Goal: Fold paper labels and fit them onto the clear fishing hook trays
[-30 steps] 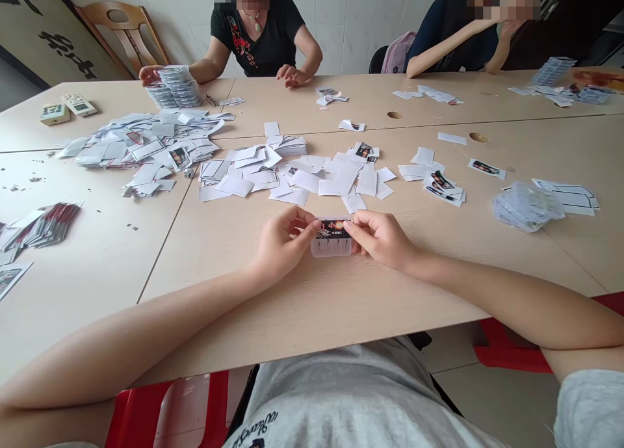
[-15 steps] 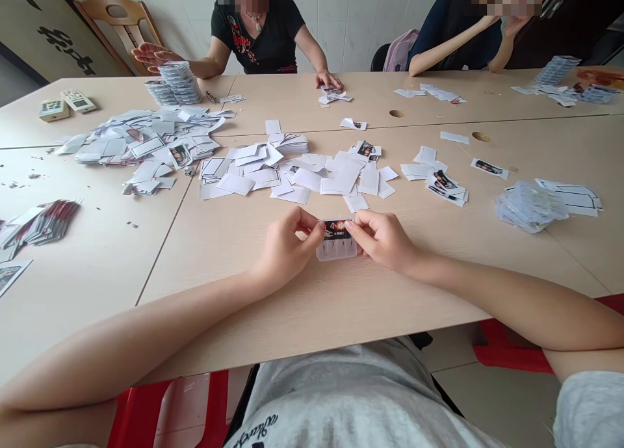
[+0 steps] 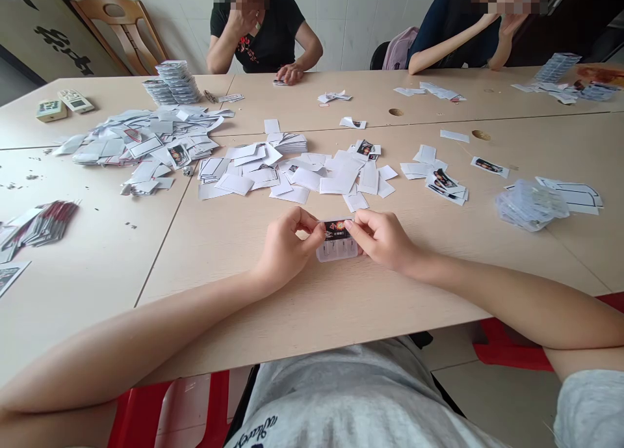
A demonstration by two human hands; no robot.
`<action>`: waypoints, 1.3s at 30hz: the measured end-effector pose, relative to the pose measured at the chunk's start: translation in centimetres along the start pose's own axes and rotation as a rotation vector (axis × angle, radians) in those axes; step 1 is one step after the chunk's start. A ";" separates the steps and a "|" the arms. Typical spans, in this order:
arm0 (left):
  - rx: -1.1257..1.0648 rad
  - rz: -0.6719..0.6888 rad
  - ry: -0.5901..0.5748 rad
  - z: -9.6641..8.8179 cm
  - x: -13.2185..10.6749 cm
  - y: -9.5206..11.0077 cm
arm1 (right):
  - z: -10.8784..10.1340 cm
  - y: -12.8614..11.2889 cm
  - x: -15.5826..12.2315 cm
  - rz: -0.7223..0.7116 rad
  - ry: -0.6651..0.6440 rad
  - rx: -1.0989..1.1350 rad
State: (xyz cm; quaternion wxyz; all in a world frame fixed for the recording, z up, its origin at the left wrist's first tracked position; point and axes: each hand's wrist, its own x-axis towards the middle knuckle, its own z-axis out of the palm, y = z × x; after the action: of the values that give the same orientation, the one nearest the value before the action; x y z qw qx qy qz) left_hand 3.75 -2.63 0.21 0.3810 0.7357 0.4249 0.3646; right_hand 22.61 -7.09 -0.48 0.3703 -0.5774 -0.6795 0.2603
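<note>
Between my two hands is a small clear plastic box with several compartments and a black printed card along its upper part. My left hand pinches the upper left corner between thumb and forefinger. On the other side, my right hand grips the right edge, its thumb on the card. Both hands are closed, just above or on the table near its front edge; which one I cannot tell. Small items inside the compartments are too tiny to make out. Just beyond lie loose white cards.
A large heap of cards lies at the left, with stacked boxes behind it. Clear plastic boxes are piled at the right. Two people sit across the table; one rests a hand on a small item.
My hands and the box have stayed nearly still. The person opposite has raised one hand to the face and drawn the other across the table to my left, away from a card pile.
</note>
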 end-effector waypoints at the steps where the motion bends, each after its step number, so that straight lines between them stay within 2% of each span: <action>1: 0.000 0.000 0.000 0.0 0.0 0.0 | 0.0 0.0 0.0 0.000 0.001 0.000; 39: -0.009 0.003 -0.004 0.1 0.1 -0.2 | 0.2 0.2 0.1 -0.060 0.023 -0.015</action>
State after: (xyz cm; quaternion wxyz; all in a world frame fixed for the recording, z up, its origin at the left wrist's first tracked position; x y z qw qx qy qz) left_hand 3.79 -2.48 -0.03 0.3844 0.7354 0.4215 0.3657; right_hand 22.56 -6.94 -0.73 0.3813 -0.5626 -0.6941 0.2372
